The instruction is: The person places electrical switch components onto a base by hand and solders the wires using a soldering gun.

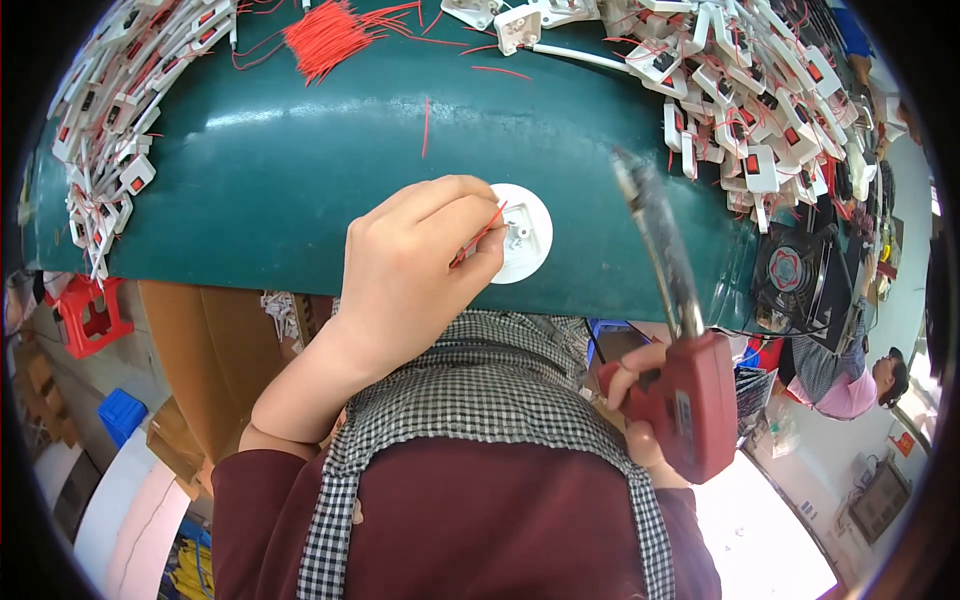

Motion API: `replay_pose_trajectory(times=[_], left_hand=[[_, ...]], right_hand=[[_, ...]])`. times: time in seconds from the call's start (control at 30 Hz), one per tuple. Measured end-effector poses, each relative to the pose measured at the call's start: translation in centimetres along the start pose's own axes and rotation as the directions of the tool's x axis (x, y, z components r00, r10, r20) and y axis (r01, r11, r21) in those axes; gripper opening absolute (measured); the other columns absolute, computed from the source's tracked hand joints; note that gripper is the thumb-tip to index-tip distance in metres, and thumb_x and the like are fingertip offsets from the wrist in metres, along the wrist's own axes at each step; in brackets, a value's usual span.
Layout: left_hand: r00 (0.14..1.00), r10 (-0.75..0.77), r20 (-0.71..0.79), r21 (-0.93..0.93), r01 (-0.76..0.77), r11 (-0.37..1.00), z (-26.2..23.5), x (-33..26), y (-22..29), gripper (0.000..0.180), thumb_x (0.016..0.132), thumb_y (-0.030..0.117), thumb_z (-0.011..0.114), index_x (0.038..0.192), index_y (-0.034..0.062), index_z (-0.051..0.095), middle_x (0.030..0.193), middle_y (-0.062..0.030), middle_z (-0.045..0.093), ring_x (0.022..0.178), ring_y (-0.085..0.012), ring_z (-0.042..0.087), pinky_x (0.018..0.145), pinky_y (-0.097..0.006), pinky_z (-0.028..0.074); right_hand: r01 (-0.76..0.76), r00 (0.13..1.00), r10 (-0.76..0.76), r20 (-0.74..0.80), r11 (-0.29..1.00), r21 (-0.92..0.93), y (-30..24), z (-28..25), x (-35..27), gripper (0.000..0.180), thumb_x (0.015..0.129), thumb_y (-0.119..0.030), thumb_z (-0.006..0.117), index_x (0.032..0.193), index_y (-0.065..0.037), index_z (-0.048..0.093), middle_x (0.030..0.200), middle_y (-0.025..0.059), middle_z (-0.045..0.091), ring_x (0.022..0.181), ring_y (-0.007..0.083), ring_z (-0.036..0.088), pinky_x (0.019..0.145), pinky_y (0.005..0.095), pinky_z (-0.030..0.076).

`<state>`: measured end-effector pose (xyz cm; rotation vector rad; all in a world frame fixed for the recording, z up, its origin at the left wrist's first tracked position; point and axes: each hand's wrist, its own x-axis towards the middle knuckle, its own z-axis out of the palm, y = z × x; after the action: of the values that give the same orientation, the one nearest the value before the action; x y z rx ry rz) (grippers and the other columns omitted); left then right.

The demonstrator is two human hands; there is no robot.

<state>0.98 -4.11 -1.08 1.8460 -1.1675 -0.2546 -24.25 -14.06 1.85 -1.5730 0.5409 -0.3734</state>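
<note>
My left hand [420, 260] is closed in a pinch on a short red wire [490, 226], beside and partly over a round white plastic disc [538, 230]. Small raised parts and a bit of metal show in the middle of the disc, which lies near the front edge of the green table. The hand hides the disc's left side. To the right, my right hand [640, 395] grips a red soldering gun [700, 405] by its handle. Its long metal barrel [662, 240] points up and away over the table, apart from the disc.
A bundle of red wires [325, 40] lies at the back, with a loose red wire [427, 128] nearer. White switch pieces are piled at left [110, 150] and right [760, 110]. A black burner [790, 270] stands right; another person [845, 375] is beyond it.
</note>
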Motion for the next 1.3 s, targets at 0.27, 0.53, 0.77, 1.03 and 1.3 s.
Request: replay_pose_trajectory(times=[0.27, 0.53, 0.77, 1.03, 1.3], left_hand=[[0.979, -0.082, 0.184, 0.117, 0.061, 0.991, -1.6, -0.2, 1.0, 0.011, 0.071, -0.003, 0.067, 0.08, 0.0003, 0.061, 0.083, -0.0085, 0.066, 0.071, -0.0225, 0.063, 0.063, -0.029, 0.05], [0.983, -0.01, -0.185, 0.074, 0.025, 0.997, 1.3, -1.3, 0.5, 0.013, 0.069, 0.001, 0.068, 0.078, 0.0029, 0.059, 0.083, -0.0074, 0.065, 0.068, -0.0231, 0.061, 0.059, -0.033, 0.05], [0.977, 0.063, -0.205, 0.112, -0.041, 0.993, 1.9, -1.2, 0.4, 0.015, 0.067, -0.002, 0.067, 0.077, 0.0033, 0.058, 0.084, -0.0061, 0.065, 0.067, -0.0224, 0.06, 0.058, -0.032, 0.049], [0.967, 0.102, -0.232, 0.146, -0.069, 0.987, 2.1, -1.5, 0.1, 0.017, 0.064, -0.003, 0.066, 0.077, 0.0028, 0.057, 0.085, -0.0078, 0.064, 0.067, -0.0231, 0.059, 0.059, -0.032, 0.049], [0.967, 0.094, -0.235, 0.107, -0.071, 0.992, 2.0, -1.4, 0.1, 0.017, 0.064, -0.004, 0.066, 0.077, 0.0028, 0.057, 0.085, -0.007, 0.064, 0.067, -0.023, 0.059, 0.059, -0.032, 0.049]], right_hand=[[-0.23, 0.93, 0.233, -0.285, 0.972, 0.044, -1.7, 1.6, 0.2, 0.074, 0.072, -0.058, 0.072, 0.111, 0.002, 0.054, 0.078, 0.0015, 0.055, 0.074, 0.0122, 0.054, 0.069, 0.0254, 0.044], [-0.084, 0.969, 0.024, -0.247, 0.969, -0.231, -0.1, 1.1, -1.7, 0.052, 0.08, -0.048, 0.067, 0.092, 0.002, 0.062, 0.075, 0.0052, 0.063, 0.068, 0.0175, 0.06, 0.062, 0.026, 0.046], [0.039, 0.998, -0.036, -0.048, 0.997, 0.061, 3.9, -0.6, -2.9, 0.071, 0.078, -0.03, 0.076, 0.129, 0.006, 0.043, 0.078, 0.0095, 0.064, 0.062, 0.0159, 0.06, 0.058, 0.027, 0.047], [0.055, 0.998, -0.055, 0.031, 0.998, -0.003, 4.6, -0.7, -2.7, 0.08, 0.073, -0.015, 0.078, 0.138, 0.005, 0.035, 0.08, 0.0112, 0.065, 0.062, 0.016, 0.062, 0.06, 0.0261, 0.05], [0.182, 0.98, -0.197, 0.0, 0.907, -0.379, 4.7, -0.5, -2.9, 0.06, 0.08, -0.023, 0.071, 0.125, 0.008, 0.045, 0.067, 0.0029, 0.065, 0.06, 0.0169, 0.066, 0.057, 0.0257, 0.052]])
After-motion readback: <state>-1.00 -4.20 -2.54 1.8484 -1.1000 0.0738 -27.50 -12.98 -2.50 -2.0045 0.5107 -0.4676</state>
